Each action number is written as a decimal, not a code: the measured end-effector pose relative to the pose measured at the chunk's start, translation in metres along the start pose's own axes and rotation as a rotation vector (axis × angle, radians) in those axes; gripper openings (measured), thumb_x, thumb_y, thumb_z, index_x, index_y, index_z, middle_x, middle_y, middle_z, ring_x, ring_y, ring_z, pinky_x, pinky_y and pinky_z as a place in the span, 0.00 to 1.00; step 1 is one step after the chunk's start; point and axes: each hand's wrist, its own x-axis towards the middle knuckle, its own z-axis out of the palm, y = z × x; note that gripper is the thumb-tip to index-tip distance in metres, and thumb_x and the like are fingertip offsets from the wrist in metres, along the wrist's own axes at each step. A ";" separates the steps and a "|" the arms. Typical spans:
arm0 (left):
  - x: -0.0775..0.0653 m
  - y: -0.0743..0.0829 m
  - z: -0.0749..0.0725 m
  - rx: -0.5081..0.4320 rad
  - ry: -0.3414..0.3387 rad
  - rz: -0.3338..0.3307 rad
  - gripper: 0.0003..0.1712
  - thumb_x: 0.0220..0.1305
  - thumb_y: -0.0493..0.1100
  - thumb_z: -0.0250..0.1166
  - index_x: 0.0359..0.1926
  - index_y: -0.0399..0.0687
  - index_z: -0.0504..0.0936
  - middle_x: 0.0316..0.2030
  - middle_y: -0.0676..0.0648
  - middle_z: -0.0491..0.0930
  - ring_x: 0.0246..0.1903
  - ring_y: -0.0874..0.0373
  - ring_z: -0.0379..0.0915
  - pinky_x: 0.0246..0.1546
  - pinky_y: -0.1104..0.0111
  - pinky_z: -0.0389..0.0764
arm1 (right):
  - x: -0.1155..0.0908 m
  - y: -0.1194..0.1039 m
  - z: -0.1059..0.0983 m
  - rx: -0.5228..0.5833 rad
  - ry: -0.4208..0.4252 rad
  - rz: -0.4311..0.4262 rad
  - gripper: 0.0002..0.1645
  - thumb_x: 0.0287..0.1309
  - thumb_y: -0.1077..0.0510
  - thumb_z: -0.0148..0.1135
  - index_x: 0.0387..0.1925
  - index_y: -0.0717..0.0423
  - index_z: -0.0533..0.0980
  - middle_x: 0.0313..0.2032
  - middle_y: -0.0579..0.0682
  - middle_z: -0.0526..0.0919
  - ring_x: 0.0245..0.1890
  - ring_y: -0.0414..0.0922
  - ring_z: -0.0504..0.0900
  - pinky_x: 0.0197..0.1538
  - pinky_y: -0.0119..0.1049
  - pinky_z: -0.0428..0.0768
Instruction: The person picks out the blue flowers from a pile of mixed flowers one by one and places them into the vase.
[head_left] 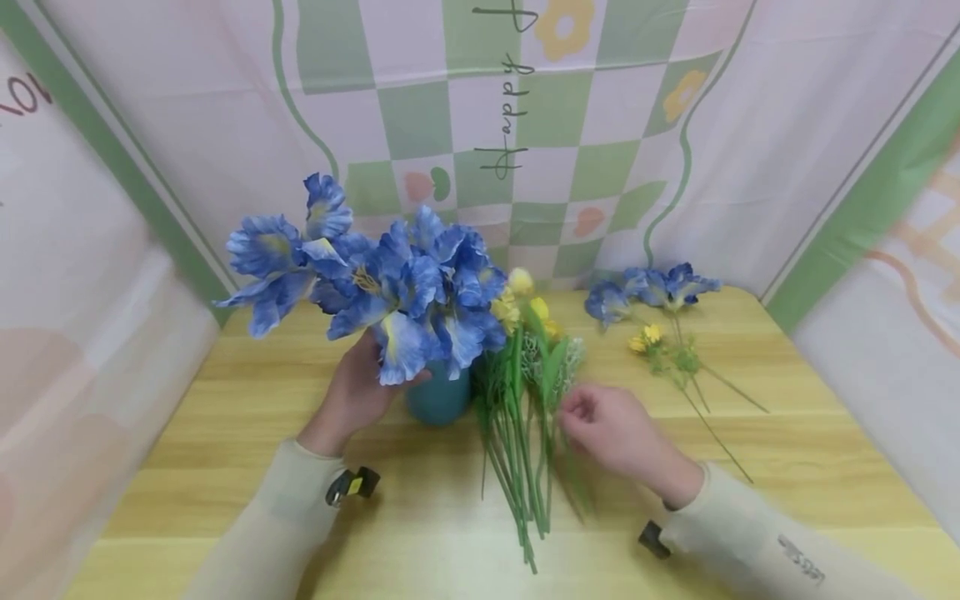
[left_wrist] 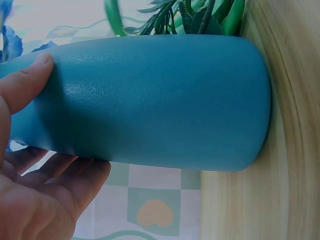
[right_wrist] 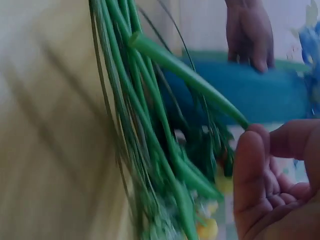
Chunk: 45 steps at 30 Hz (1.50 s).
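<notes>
My left hand (head_left: pixel 358 392) holds the upper part of a teal vase (head_left: pixel 438 400), thumb on one side and fingers on the other. The vase stands upright on the table. Large blue irises (head_left: pixel 405 283) spread over its mouth and hide it. My right hand (head_left: pixel 617 433) is beside a bunch of green-stemmed artificial flowers (head_left: pixel 517 450), to the right of the vase. Between thumb and forefinger it pinches the thin end of a green stem (right_wrist: pixel 190 77); whether that stem carries a bloom is hidden.
At the back right lie loose blue irises (head_left: pixel 652 287) and a small yellow flower sprig (head_left: pixel 647 337) with thin stems. Yellow blooms (head_left: pixel 536 312) top the bunch near the vase. Printed cloth (head_left: pixel 547 108) surrounds the wooden table (head_left: pixel 420 517) on the back and sides.
</notes>
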 end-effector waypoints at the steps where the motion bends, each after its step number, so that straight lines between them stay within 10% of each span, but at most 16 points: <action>1: 0.000 0.000 0.000 0.000 0.000 0.003 0.47 0.59 0.47 0.75 0.73 0.43 0.59 0.63 0.40 0.73 0.60 0.45 0.71 0.58 0.50 0.74 | 0.001 -0.002 0.006 -0.002 -0.017 0.011 0.04 0.65 0.60 0.62 0.37 0.57 0.79 0.25 0.43 0.80 0.24 0.41 0.79 0.28 0.35 0.82; 24: -0.001 0.003 0.000 0.004 0.003 -0.016 0.47 0.59 0.47 0.75 0.72 0.41 0.59 0.61 0.38 0.74 0.59 0.43 0.71 0.58 0.49 0.74 | 0.022 0.013 0.048 -0.140 -0.083 -0.074 0.09 0.62 0.57 0.68 0.27 0.49 0.77 0.20 0.38 0.75 0.19 0.38 0.74 0.27 0.33 0.78; 38: 0.000 0.002 0.001 -0.015 0.006 -0.003 0.49 0.59 0.47 0.76 0.74 0.44 0.58 0.63 0.39 0.73 0.61 0.43 0.70 0.59 0.49 0.73 | 0.020 0.037 -0.013 -0.194 -0.029 0.067 0.09 0.66 0.53 0.63 0.31 0.52 0.78 0.23 0.44 0.78 0.22 0.43 0.75 0.27 0.39 0.78; 45: -0.001 0.003 0.000 -0.005 0.007 -0.007 0.49 0.59 0.47 0.75 0.74 0.43 0.58 0.63 0.39 0.72 0.61 0.43 0.70 0.58 0.49 0.73 | 0.008 0.064 -0.043 -0.367 -0.014 0.068 0.11 0.65 0.57 0.62 0.42 0.61 0.81 0.36 0.53 0.85 0.37 0.53 0.83 0.45 0.55 0.80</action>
